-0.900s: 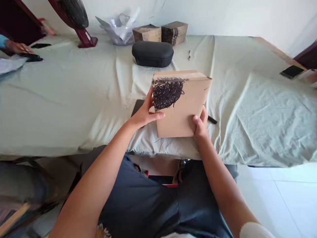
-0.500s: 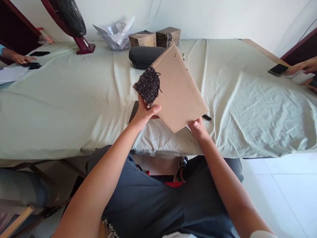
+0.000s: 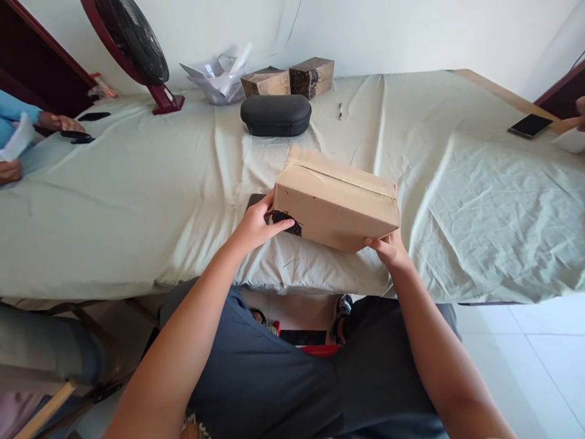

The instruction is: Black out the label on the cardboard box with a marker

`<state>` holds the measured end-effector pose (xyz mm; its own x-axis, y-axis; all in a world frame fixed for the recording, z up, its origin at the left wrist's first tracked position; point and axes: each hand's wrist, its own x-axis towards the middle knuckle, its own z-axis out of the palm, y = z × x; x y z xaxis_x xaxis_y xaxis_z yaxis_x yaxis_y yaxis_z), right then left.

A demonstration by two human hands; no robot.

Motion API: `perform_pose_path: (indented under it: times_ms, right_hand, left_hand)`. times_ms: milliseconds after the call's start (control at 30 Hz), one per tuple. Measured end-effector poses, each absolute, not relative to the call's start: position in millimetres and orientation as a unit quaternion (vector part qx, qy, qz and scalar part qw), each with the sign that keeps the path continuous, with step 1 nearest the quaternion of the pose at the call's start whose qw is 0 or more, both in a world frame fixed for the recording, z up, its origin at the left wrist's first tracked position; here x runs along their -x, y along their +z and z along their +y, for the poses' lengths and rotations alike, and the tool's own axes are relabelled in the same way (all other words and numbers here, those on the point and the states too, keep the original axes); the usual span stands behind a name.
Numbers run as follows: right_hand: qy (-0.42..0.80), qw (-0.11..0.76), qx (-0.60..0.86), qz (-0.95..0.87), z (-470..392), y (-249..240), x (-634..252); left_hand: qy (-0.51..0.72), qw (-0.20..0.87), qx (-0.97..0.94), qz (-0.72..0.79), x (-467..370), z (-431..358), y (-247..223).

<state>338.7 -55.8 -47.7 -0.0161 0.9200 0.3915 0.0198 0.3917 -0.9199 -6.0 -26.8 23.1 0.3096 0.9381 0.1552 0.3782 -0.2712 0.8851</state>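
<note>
A brown cardboard box (image 3: 338, 204) is held tilted over the near edge of the cloth-covered table, its taped seam facing up and away. My left hand (image 3: 260, 227) grips its left end, thumb across a patch of black scribble on the near face. Around the lower right corner my right hand (image 3: 386, 247) is closed, thumb in front and fingers behind, partly hidden. A dark flat object (image 3: 255, 200) shows behind my left hand, mostly covered. Beyond the box lies a black hard case (image 3: 275, 116).
Two smaller cardboard boxes (image 3: 311, 78), a clear plastic basket (image 3: 219, 85) and a maroon fan (image 3: 165, 100) stand along the wall. A small pen-like item (image 3: 340, 111) and a phone (image 3: 530, 125) lie on the tablecloth (image 3: 137, 201). Other people's hands (image 3: 59, 122) show at both sides.
The box has been turned in both hands, from its broad face towards me to its seamed side uppermost. It is lower now, uncovering the black case.
</note>
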Motion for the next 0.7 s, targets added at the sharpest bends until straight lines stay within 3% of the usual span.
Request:
perform_pose_path:
  times_ms: [300,533,700]
  right_hand:
    - [0.367,0.557,0.368,-0.648,-57.3,-31.5,-343.1]
    - [0.378,0.566,0.334,-0.652,-55.5,-46.6,-355.9]
    - [0.495,0.534,0.341,-0.595,-65.8,-32.4,-350.4]
  left_hand:
    - [0.329,0.344,-0.747,0.464,19.6,-32.4,25.8]
    - [0.289,0.356,-0.788,0.411,32.3,-42.4,30.2]
    - [0.339,0.237,-0.83,0.375,38.0,-42.4,34.1]
